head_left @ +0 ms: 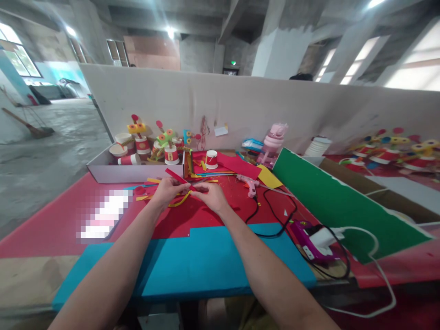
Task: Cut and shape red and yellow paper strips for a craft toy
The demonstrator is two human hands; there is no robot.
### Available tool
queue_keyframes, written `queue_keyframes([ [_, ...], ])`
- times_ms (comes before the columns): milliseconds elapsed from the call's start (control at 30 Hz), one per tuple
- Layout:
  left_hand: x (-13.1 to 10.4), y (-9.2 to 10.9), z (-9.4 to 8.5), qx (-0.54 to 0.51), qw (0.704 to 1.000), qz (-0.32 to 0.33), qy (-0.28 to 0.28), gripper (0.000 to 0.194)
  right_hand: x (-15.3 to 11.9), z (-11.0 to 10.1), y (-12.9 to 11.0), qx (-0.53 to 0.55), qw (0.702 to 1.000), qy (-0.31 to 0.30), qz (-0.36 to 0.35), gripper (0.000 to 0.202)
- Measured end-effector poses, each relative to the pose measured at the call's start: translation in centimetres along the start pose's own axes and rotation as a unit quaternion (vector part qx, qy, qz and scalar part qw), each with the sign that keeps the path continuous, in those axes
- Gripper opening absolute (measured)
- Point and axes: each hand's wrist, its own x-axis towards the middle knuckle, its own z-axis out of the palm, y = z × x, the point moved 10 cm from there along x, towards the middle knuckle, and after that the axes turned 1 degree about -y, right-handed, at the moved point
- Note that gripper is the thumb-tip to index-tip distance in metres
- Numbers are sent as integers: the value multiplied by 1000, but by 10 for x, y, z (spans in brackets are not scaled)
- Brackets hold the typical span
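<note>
Single head-mounted camera, worn by the seated person. Orientation: forward and down across the tabletop (44, 220), from above its near edge toward the upright white partition (158, 91) behind.

Daylight enters hazily through the pale, blown-out rectangular window (15, 52) at 10 o'clock and the tall, slanted white panes (417, 64) at 2 o'clock, while the small, starry white ceiling lamp (170, 32) at 11 o'clock throws streaky flare. The far hall is dimmer and grey. Soft shadows fall on the flat, bright blue sheet (206, 261) at 6 o'clock. The left hand (167, 191) and right hand (212, 196) look slightly soft; wide-angle stretching smears the edges, particularly toward 3 o'clock. Coarse pixelation (rather a glaring mosaic, really) masks a patch at 8 o'clock.
</note>
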Motion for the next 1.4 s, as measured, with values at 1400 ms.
queue_keyframes([
  [1400, 2, 14, -51, -188, 976, 38, 105, 33, -5, 14, 21, 162, 978, -74, 113, 30],
])
